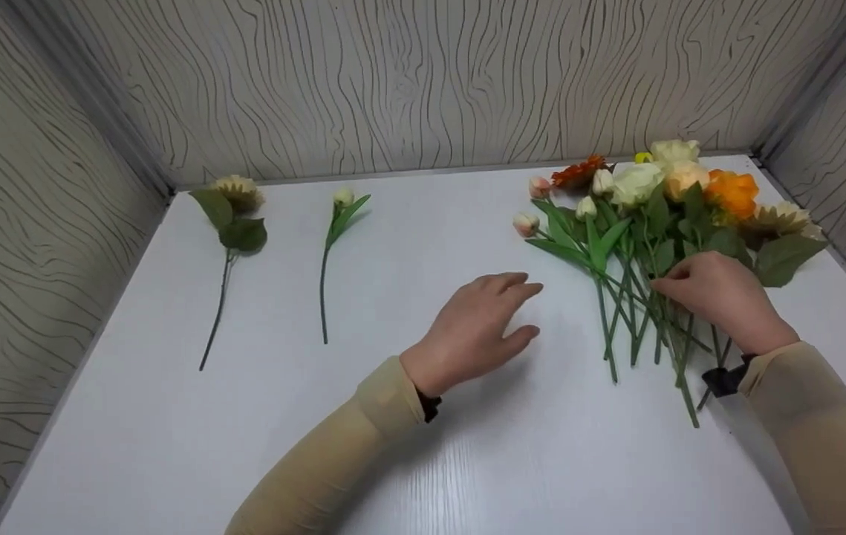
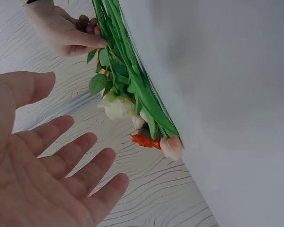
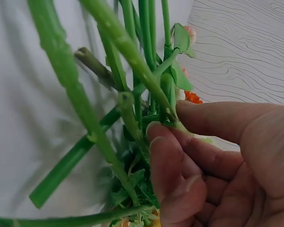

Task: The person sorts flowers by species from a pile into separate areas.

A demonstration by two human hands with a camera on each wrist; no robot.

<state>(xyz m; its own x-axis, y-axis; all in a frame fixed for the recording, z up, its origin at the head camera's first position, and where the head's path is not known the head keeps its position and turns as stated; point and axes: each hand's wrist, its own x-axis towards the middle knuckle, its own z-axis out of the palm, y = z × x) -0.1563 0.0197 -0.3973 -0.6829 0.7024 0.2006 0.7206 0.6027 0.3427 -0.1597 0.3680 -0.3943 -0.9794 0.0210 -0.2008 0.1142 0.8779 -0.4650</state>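
Note:
My right hand is at the pile of artificial flowers on the right, its thumb and index finger pinching a green stem. That stem appears to lead up to a white rose; other stems cross around it. My left hand hovers over the middle of the table, left of the pile, fingers spread and holding nothing. Near the hands lie pale pink tulips, a dark orange flower, a bright orange flower and a cream flower.
On the left of the white table, a cream flower with broad leaves and a single white tulip lie apart from each other. Panels with a wood-line pattern enclose the back and sides.

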